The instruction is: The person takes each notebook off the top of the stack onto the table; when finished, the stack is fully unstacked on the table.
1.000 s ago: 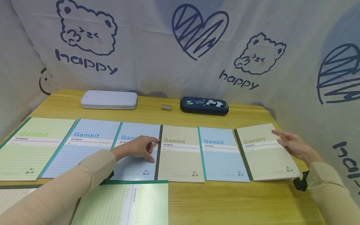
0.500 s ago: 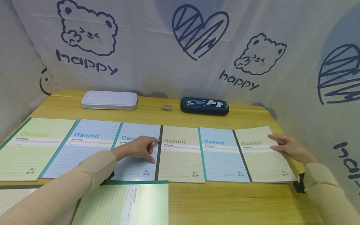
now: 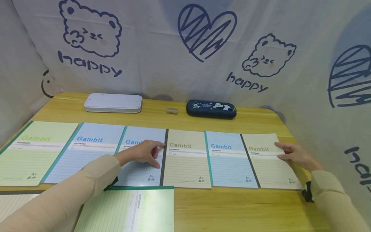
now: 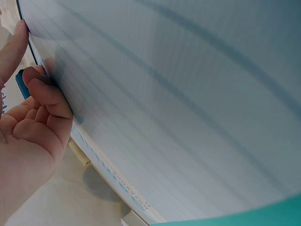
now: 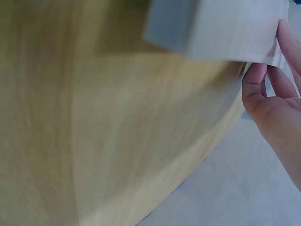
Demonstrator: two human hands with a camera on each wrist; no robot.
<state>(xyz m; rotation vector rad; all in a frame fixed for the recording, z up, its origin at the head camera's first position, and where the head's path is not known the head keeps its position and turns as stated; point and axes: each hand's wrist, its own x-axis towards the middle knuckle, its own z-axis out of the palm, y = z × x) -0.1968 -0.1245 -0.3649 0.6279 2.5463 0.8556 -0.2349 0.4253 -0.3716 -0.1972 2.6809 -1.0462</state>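
Observation:
In the head view my left hand [image 3: 145, 151] rests on a blue notebook [image 3: 136, 174], its index finger reaching the dark spine of the beige notebook [image 3: 186, 170] beside it. The left wrist view shows that hand [image 4: 37, 117] with its other fingers bent against the pale blue cover [image 4: 155, 117]. My right hand [image 3: 297, 156] pinches the right edge of another beige notebook [image 3: 272, 170], last in the row. Up close, the right hand [image 5: 277, 94] has fingers at the edge of its pages [image 5: 230, 33].
A blue notebook [image 3: 229, 167] lies between the beige ones; another blue [image 3: 84, 161] and a green [image 3: 37, 158] continue leftward. A green notebook [image 3: 150, 209] lies in front. At the back are a white case [image 3: 113, 103], a small brown block [image 3: 172, 111] and a panda pencil case [image 3: 211, 109].
My right hand has moved left and down, lowering the rightmost beige notebook and straightening it beside the blue one. The left hand has stayed put.

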